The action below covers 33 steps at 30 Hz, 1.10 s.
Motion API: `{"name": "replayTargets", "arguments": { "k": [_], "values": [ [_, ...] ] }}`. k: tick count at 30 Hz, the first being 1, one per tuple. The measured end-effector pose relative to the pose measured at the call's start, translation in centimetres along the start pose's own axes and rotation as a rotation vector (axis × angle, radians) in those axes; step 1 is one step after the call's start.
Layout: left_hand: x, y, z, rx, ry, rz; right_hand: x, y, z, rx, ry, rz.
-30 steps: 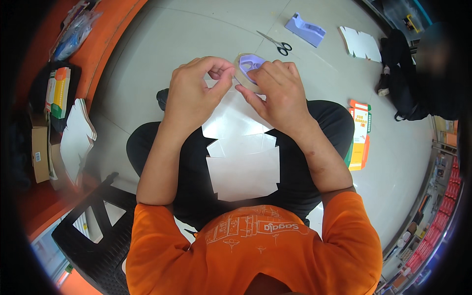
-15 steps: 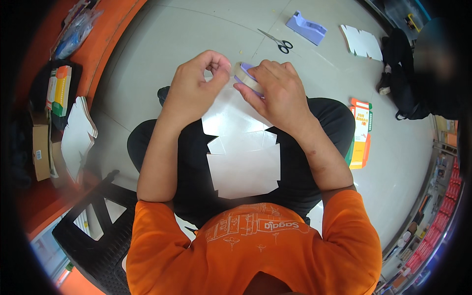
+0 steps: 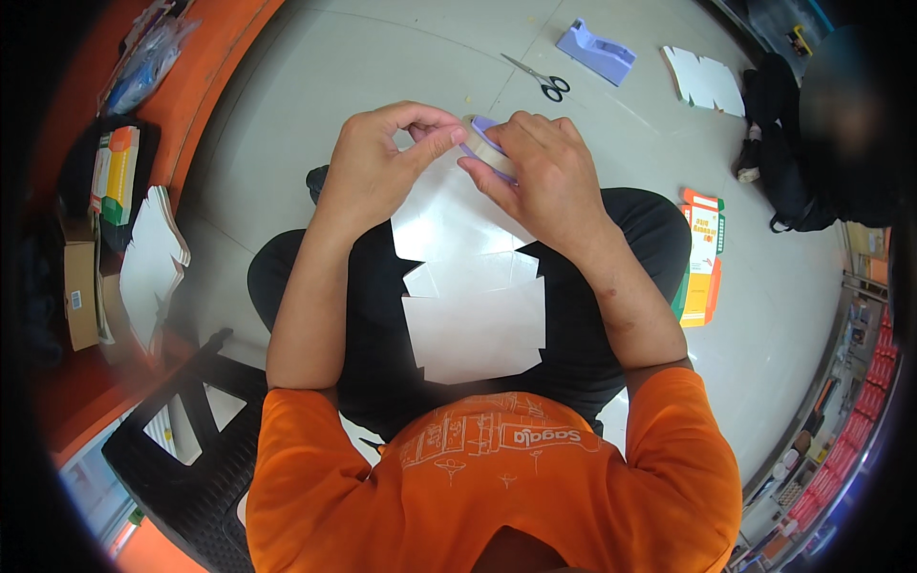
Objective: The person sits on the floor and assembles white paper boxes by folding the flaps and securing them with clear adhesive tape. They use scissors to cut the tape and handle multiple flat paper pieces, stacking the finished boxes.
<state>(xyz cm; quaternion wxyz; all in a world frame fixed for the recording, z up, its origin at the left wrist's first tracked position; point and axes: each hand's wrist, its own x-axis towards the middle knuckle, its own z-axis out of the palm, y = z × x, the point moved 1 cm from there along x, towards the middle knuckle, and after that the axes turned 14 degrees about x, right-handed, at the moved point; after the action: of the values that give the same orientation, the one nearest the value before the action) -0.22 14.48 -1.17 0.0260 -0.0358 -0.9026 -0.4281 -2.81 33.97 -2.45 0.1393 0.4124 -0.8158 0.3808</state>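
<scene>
1. Right hand (image 3: 540, 172) wrapped around a roll of tape (image 3: 485, 145), held up over the lap above the flat white carton blank (image 3: 473, 286).
2. Left hand (image 3: 382, 167) pinched narrow at the roll's edge, thumb and forefinger closed, probably picking at the tape end.
3. Looks like the peel-a-strip step; next move probably needs a clean pull.
4. Scissors (image 3: 540, 78) and purple dispenser (image 3: 595, 50) lying on the floor ahead.

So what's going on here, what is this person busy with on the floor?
A person in an orange shirt sits with a flat white die-cut cardboard sheet across their lap. The right hand grips a roll of tape with a purple core, and the left hand pinches at its edge. Scissors and a purple tape dispenser lie on the grey floor ahead.
</scene>
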Motion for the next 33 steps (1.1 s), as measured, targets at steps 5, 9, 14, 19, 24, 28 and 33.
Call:
{"name": "replayTargets", "arguments": {
  "k": [5, 9, 14, 19, 24, 28, 33],
  "values": [
    [0.0, -0.1, 0.4, 0.058, 0.018, 0.017, 0.1, -0.3, -0.1, -0.038, -0.053, 0.085],
    [0.7, 0.5, -0.3, 0.196, -0.001, 0.040, 0.2, -0.8, -0.9, 0.032, -0.069, 0.175],
    [2.6, 1.1, -1.8, 0.248, -0.254, 0.017, -0.8, -3.1, -1.8, 0.258, -0.012, 0.425],
    [5.0, -0.5, -2.2, 0.285, -0.377, 0.130, -2.9, -3.8, -0.7, 0.140, -0.024, 0.398],
    [7.0, -1.9, -1.0, 0.360, -0.608, 0.093, -3.5, -5.1, 1.0, 0.060, -0.037, 0.486],
    [7.7, -3.6, 0.0, 0.394, -0.614, 0.147, -4.0, -5.0, 1.8, 0.050, -0.040, 0.494],
    [9.1, -6.0, 0.6, 0.415, -0.623, 0.144, -3.5, -5.2, 1.7, 0.203, -0.015, 0.595]
  ]
}}
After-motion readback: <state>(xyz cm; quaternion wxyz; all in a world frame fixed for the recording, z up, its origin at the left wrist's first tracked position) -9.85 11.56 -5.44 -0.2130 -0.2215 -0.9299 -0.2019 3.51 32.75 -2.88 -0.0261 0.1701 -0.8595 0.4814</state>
